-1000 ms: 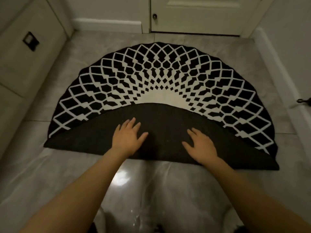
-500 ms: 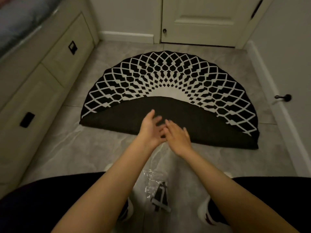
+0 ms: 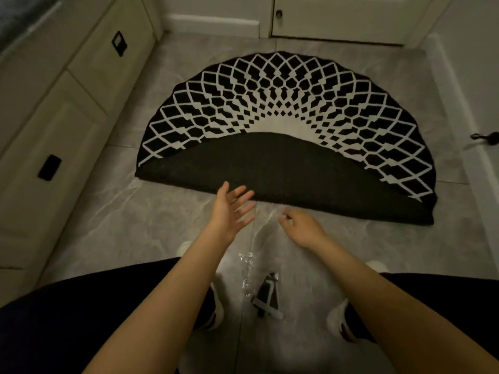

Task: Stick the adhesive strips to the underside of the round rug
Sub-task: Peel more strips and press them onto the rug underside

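The round rug (image 3: 286, 103), black with a white lattice pattern, lies on the floor with its near half folded back, so its dark underside (image 3: 275, 166) faces up. My left hand (image 3: 229, 209) hovers at the fold's near edge, fingers spread, holding nothing. My right hand (image 3: 302, 228) is just to its right above the floor, fingers curled down, empty. A clear plastic bag with black adhesive strips (image 3: 266, 295) lies on the floor between my feet, below both hands.
Cream drawer cabinets (image 3: 54, 125) line the left side. A closed door (image 3: 337, 14) stands beyond the rug. A white wall with a baseboard (image 3: 459, 109) and a dark doorstop (image 3: 486, 137) runs on the right. My knees and shoes fill the bottom.
Both hands lifted off the rug's underside and pulled back toward me. They met at the fold's edge, then parted slightly. The view rose and drew back, showing the bag of strips.
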`<move>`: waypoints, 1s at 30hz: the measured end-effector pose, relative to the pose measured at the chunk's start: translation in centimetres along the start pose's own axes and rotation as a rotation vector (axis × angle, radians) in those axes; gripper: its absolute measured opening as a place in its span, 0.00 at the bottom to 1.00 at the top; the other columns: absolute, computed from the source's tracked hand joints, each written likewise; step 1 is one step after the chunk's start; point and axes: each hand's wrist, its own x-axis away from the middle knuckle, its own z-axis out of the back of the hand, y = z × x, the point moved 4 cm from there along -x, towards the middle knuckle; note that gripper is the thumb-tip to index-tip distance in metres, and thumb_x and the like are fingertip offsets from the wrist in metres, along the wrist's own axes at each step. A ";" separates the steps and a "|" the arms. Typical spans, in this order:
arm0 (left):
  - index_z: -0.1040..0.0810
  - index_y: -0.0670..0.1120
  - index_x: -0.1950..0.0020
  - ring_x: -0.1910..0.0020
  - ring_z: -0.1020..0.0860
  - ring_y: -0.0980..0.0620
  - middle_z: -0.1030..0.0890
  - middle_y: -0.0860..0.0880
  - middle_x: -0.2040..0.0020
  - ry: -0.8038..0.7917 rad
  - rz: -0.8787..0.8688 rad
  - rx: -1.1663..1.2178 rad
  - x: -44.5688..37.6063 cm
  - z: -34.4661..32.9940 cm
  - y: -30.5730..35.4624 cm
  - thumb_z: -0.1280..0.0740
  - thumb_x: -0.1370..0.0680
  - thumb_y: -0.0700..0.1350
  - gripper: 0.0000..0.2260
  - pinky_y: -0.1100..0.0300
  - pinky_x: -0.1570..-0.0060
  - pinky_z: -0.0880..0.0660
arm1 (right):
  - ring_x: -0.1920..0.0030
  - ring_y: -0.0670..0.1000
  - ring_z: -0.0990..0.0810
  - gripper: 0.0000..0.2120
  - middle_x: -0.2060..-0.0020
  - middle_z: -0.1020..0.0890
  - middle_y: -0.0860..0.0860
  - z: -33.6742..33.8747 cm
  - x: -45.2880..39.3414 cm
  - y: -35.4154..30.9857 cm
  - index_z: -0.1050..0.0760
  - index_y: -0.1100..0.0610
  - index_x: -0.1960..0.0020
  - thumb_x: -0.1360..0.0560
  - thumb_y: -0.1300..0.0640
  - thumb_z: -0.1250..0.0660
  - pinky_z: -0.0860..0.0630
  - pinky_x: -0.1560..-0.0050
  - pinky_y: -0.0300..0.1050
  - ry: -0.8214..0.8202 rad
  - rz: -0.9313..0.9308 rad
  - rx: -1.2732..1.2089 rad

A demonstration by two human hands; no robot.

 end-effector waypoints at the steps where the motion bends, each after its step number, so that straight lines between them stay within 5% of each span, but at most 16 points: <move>1: 0.29 0.47 0.33 0.39 0.25 0.45 0.23 0.46 0.37 0.050 0.037 -0.028 -1.1 1.8 -1.1 0.49 0.19 0.60 0.24 0.49 0.43 0.31 | 0.46 0.50 0.24 0.17 0.41 0.22 0.51 -1.5 0.4 0.3 0.28 0.50 0.37 0.21 0.44 0.44 0.26 0.44 0.48 -0.036 0.032 0.000; 9: 0.26 0.43 0.36 0.50 0.24 0.47 0.23 0.44 0.42 0.331 0.256 -0.444 -6.9 10.6 -9.3 0.40 0.20 0.46 0.14 0.56 0.55 0.29 | 0.40 0.55 0.26 0.18 0.37 0.26 0.55 -10.6 0.3 3.2 0.29 0.57 0.34 0.21 0.51 0.40 0.29 0.39 0.48 -0.329 0.061 0.081; 13: 0.22 0.42 0.39 0.46 0.24 0.45 0.22 0.43 0.42 0.314 0.239 -0.642 -8.4 10.6 -13.8 0.38 0.21 0.39 0.12 0.56 0.48 0.26 | 0.42 0.55 0.25 0.18 0.39 0.24 0.55 -11.5 -1.0 5.0 0.27 0.56 0.35 0.22 0.51 0.40 0.28 0.39 0.49 -0.331 -0.003 0.045; 18: 0.21 0.43 0.40 0.45 0.23 0.44 0.20 0.42 0.41 0.217 0.374 -0.568 -9.4 10.1 -18.6 0.35 0.22 0.36 0.12 0.53 0.42 0.26 | 0.41 0.54 0.26 0.17 0.39 0.25 0.56 -10.4 -2.5 6.7 0.28 0.59 0.35 0.20 0.54 0.41 0.32 0.42 0.42 -0.281 -0.012 -0.019; 24: 0.21 0.45 0.52 0.52 0.24 0.49 0.21 0.46 0.52 0.380 0.190 -0.558 -10.1 8.6 -16.7 0.34 0.23 0.39 0.03 0.59 0.50 0.26 | 0.43 0.56 0.24 0.13 0.43 0.22 0.58 -8.5 -3.8 7.1 0.25 0.62 0.39 0.20 0.57 0.41 0.30 0.45 0.41 -0.240 -0.056 -0.092; 30: 0.26 0.45 0.61 0.64 0.24 0.52 0.23 0.47 0.63 0.187 -0.049 -0.607 -9.6 4.0 -9.5 0.41 0.24 0.30 0.13 0.65 0.63 0.25 | 0.32 0.51 0.33 0.31 0.30 0.34 0.50 -3.2 -3.8 4.3 0.39 0.51 0.27 0.26 0.56 0.32 0.35 0.35 0.45 0.014 0.024 -0.094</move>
